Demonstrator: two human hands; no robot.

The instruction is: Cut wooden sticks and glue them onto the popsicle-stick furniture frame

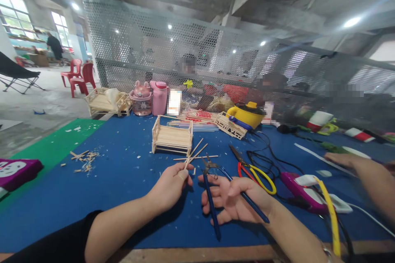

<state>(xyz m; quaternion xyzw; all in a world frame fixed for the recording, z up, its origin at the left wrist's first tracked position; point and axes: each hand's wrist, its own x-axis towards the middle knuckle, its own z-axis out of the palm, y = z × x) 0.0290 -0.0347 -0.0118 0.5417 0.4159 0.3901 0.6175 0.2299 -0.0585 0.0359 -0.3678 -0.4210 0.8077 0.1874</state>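
Observation:
My left hand (pixel 169 185) pinches a few thin wooden sticks (pixel 197 150), which fan out beyond the fingertips. Palm up, my right hand (pixel 237 203) holds a pair of nippers (pixel 211 165) with blue handles. The handles are spread apart, one crossing the palm and the other lying by the fingertips; the jaws point towards the sticks. Just beyond my left hand stands a small wooden bed-like frame (pixel 173 137). A loose stick (pixel 212 157) lies on the blue tabletop (pixel 123 189) behind the nippers. Scissors (pixel 257 174) with red and yellow handles rest beside my right hand.
Cut stick scraps (pixel 84 160) lie at left. Further back are another wooden frame (pixel 108 102), a pink bottle (pixel 159 98), a yellow pot (pixel 247 115) and a perforated metal screen (pixel 173 49). A purple power strip (pixel 304 193) and another person's hand (pixel 342 160) are at right.

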